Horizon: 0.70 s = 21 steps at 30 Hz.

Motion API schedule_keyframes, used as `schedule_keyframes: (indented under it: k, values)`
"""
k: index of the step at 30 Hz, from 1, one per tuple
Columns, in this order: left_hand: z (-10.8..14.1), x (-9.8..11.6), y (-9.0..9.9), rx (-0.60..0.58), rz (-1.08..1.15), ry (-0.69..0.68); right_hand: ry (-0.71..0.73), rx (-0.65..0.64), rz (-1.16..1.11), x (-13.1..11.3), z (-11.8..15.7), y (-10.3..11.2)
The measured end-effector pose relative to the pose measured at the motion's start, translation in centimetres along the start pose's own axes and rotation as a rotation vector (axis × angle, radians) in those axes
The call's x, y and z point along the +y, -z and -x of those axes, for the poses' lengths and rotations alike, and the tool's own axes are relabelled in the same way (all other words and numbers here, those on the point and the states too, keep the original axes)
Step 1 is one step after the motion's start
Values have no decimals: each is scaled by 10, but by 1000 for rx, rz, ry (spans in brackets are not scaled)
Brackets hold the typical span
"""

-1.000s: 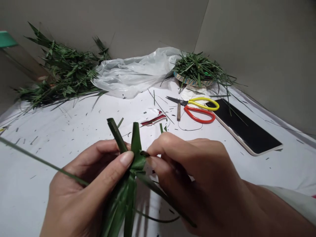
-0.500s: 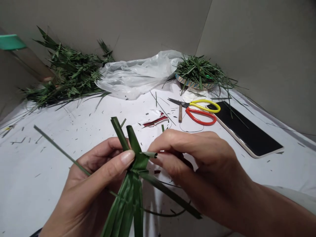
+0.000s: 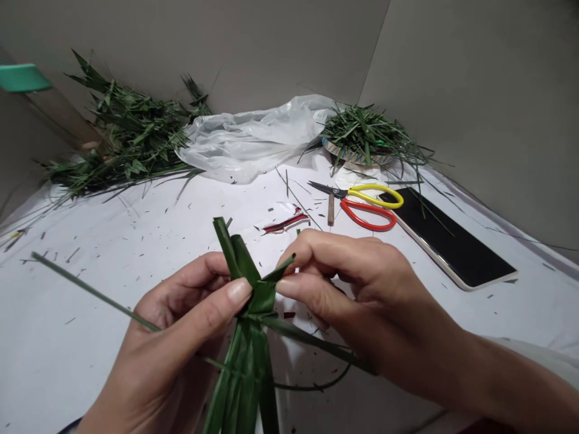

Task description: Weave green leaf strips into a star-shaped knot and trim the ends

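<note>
A bundle of folded green leaf strips (image 3: 246,361) is in front of me, its long ends hanging toward the bottom edge. My left hand (image 3: 181,325) pinches it with the thumb on top, just above where a thin strip binds it. My right hand (image 3: 357,295) is closed, thumb and forefinger pinching the fold at the base of a short rolled strip end (image 3: 284,265). Two upright strip ends rise above the left thumb. One narrow strip (image 3: 90,292) sticks out left past the left hand; another (image 3: 316,340) runs right beneath the right hand.
Scissors (image 3: 371,208) with yellow and red handles lie beside a phone (image 3: 456,241). Behind are a crumpled plastic bag (image 3: 257,138), a leaf heap (image 3: 131,120), a container of cut leaves (image 3: 371,129) and a green-lidded bottle (image 3: 27,78). Leaf scraps dot the white cloth (image 3: 113,241).
The short rolled end now points up and right instead of sideways. My right thumb has shifted left against the bundle's fold. The bundle has moved slightly right.
</note>
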<state>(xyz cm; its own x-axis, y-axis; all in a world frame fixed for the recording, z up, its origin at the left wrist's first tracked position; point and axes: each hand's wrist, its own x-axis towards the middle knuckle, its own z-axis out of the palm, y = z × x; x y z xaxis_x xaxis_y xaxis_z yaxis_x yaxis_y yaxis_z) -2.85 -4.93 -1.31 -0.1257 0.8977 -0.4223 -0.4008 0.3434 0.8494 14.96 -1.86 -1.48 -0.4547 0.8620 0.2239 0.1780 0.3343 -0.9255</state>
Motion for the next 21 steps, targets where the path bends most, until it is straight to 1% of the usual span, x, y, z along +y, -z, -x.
schedule_keyframes:
  k: [2, 5, 7, 9, 11, 16, 21]
  values:
    - [1, -1, -2, 9, -11, -23, 7, -2, 19, -1, 1, 0]
    - [2, -2, -4, 18, -9, -24, 4, 8, 61, -3, 1, 0]
    - [3, -2, -5, 51, 0, -14, 0, 25, 84, -3, 0, 0]
    - [2, -1, -6, 84, 13, -32, 5, 33, 105, -3, 0, 0]
    - [1, -1, -8, 96, 13, -39, 17, 25, 120, -3, 0, 0]
    - [-1, 0, -7, 49, -1, -64, 39, -6, 134, -1, 0, 1]
    - [0, 0, 2, -27, 42, 14, -21, -56, 63, -2, 0, 2]
